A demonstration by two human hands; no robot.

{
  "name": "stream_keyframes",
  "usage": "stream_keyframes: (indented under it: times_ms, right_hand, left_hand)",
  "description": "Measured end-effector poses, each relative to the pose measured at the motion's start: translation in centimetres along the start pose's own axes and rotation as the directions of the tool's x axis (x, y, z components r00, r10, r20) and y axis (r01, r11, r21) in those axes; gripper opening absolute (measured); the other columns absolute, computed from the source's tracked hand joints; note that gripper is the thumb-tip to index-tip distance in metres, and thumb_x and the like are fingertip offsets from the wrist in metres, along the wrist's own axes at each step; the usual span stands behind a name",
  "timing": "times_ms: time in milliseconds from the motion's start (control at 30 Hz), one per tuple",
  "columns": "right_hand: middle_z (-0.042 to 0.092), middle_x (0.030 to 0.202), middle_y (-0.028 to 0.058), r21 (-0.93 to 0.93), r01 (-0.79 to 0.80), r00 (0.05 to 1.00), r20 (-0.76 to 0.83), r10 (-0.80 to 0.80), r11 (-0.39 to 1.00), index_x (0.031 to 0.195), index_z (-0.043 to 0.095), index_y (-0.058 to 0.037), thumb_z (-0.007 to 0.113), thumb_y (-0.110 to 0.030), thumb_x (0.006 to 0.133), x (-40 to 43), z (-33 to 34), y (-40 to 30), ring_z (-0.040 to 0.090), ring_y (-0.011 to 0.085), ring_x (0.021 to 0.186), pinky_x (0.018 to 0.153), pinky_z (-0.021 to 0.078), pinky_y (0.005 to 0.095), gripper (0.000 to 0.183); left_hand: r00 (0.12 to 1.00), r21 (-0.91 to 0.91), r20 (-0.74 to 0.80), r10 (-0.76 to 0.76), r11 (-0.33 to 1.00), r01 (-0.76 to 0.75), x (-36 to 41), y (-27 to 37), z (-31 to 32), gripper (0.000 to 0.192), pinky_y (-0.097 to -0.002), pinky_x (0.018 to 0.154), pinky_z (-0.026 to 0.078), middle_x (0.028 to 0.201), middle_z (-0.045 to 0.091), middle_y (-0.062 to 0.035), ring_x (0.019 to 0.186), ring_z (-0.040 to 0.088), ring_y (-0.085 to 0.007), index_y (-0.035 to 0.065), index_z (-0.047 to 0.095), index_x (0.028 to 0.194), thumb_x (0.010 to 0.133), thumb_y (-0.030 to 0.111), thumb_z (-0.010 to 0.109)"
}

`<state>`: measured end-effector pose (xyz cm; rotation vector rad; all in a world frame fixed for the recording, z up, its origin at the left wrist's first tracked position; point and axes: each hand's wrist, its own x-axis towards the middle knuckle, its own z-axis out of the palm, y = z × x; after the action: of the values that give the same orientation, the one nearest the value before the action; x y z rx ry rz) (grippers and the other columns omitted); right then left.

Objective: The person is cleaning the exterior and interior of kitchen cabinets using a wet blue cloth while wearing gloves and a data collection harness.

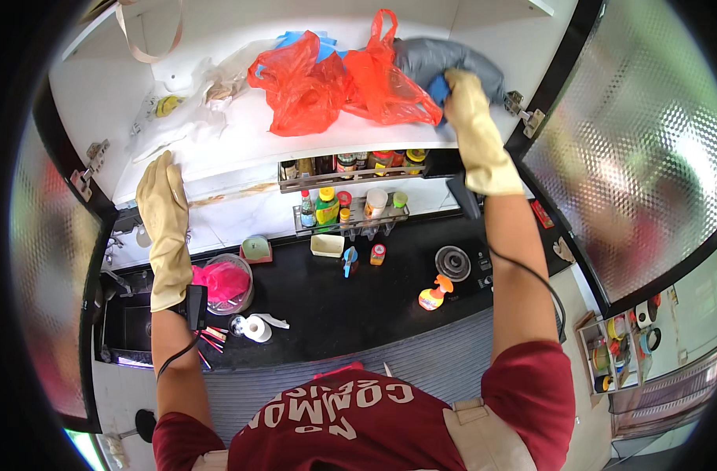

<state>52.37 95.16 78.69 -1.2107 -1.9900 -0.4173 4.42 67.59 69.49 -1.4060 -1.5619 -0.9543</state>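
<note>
My left hand (161, 203), in a cream rubber glove, rests flat with straight fingers at the front edge of the white cabinet shelf (240, 147). My right hand (471, 120), gloved alike, is at the shelf's right end, its fingers closed on a blue cloth (438, 91) that is partly hidden and blurred. Behind that hand sits a dark grey plastic bag (452, 56). Red plastic bags (305, 88) lie in the middle of the shelf, touching or close to the cloth. Clear plastic bags (187, 115) lie crumpled to the left.
Frosted cabinet doors (641, 153) stand swung out on both sides. Below hang racks of jars and bottles (352, 209). The black countertop (335, 312) carries a spray bottle (432, 294), a paper roll (257, 328) and a basin (240, 300) with a pink bag. A sink (129, 321) is at left.
</note>
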Motion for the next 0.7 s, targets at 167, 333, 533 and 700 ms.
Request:
stream_keyframes:
  times_ms: [167, 333, 533, 700]
  right_hand:
    - [0.071, 0.098, 0.0221, 0.230, 0.180, 0.979, -0.134, -0.152, 0.956, 0.096, 0.069, -0.0051, 0.066, 0.001, 0.080, 4.0, -2.1, 0.3, 0.066, 0.0445, 0.102, 0.085, 0.0535, 0.0499, 0.018]
    - [0.072, 0.105, 0.0218, 0.006, 0.208, 0.978, -0.036, -0.207, 0.978, 0.110, 0.072, -0.0049, 0.064, -0.002, 0.087, -0.1, -0.5, 2.8, 0.069, 0.0401, 0.102, 0.087, 0.0551, 0.0434, 0.025]
    - [0.068, 0.117, 0.0174, -0.341, -0.057, 0.902, 0.385, 0.195, 0.938, 0.108, 0.070, -0.0104, 0.063, 0.000, 0.083, -3.5, -2.3, -6.2, 0.066, 0.0391, 0.113, 0.087, 0.0571, 0.0444, 0.028]
    - [0.067, 0.109, 0.0153, -0.181, 0.138, 0.947, 0.313, -0.075, 0.974, 0.106, 0.068, -0.0116, 0.068, 0.000, 0.079, -7.0, -6.5, -7.1, 0.065, 0.0399, 0.111, 0.088, 0.0545, 0.0494, 0.030]
  left_hand:
    - [0.999, -0.020, 0.030, -0.012, 1.000, 0.013, 0.4, 0.3, -0.7, 0.032, -0.0494, 0.096, 0.049, 0.113, 0.070, -0.0239, 0.107, 0.066, -0.0419, -0.0025, 0.067, 0.119, 0.105, 0.023, 0.052]
    - [1.000, 0.004, 0.007, 0.011, 1.000, -0.011, 0.4, 0.1, -0.2, 0.033, -0.0494, 0.096, 0.050, 0.113, 0.070, -0.0240, 0.106, 0.066, -0.0421, -0.0027, 0.067, 0.119, 0.105, 0.023, 0.051]
    - [1.000, 0.047, 0.000, -0.012, 0.999, 0.012, -0.1, -0.6, -0.4, 0.033, -0.0490, 0.097, 0.049, 0.114, 0.070, -0.0240, 0.107, 0.066, -0.0424, -0.0020, 0.067, 0.120, 0.105, 0.023, 0.051]
    - [0.955, -0.163, 0.121, -0.273, 0.943, 0.290, 1.0, 0.9, -1.7, 0.036, -0.0479, 0.098, 0.050, 0.115, 0.071, -0.0243, 0.109, 0.067, -0.0397, -0.0018, 0.066, 0.125, 0.101, 0.024, 0.058]
